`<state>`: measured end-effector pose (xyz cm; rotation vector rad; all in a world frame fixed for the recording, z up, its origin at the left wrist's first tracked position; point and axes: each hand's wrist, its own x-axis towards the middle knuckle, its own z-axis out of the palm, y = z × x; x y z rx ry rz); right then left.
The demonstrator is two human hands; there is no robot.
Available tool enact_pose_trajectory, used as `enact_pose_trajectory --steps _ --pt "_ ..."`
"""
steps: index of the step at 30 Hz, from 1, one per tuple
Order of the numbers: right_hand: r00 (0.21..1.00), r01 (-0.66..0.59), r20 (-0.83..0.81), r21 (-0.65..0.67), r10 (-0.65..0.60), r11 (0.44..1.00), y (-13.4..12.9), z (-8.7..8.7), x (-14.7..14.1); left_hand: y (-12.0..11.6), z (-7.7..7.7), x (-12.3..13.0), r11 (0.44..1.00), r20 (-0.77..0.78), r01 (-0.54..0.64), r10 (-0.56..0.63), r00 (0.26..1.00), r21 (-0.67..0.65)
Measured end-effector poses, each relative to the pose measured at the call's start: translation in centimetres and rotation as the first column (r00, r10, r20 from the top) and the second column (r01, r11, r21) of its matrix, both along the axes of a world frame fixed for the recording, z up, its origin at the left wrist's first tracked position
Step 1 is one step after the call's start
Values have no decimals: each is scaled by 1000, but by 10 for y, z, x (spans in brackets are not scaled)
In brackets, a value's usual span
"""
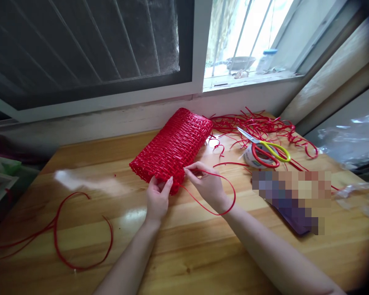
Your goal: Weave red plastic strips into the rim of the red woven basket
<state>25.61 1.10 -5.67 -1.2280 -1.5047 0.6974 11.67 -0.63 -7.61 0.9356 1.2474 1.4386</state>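
A red woven basket (175,141) lies on its side on the wooden table (184,254), its near rim turned toward me. My left hand (158,196) grips that rim, thumb on the outside and fingers partly hidden behind the weave. Close beside it, my right hand (204,180) pinches a thin red plastic strip (234,192) at the basket's near corner. The strip runs from the rim and loops out around my right wrist. Exactly where its tip sits in the weave is too small to tell.
Scissors (264,151) with red and yellow handles rest on a roll of tape (255,157). Behind them lies a tangle of red strips (252,125). More loose strips (55,233) curl at the left. A dark flat object (292,217), partly blurred out, lies at right.
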Motion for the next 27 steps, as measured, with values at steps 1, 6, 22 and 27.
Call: enact_pose_trajectory --steps 1,6,22,27 --pt "1000 1 20 1 -1 1000 0 -1 -1 0 0 0 1000 -3 2 -2 1000 -2" --pt "994 -34 111 123 20 992 -5 0 -4 0 -1 0 1000 5 5 -5 1000 -6" --pt "922 -59 382 291 -60 955 -14 -6 -17 -3 -5 -2 1000 -100 30 -30 995 4" --pt "931 -16 357 249 -76 968 -6 -14 -13 -1 -3 0 1000 -69 7 -6 998 11"
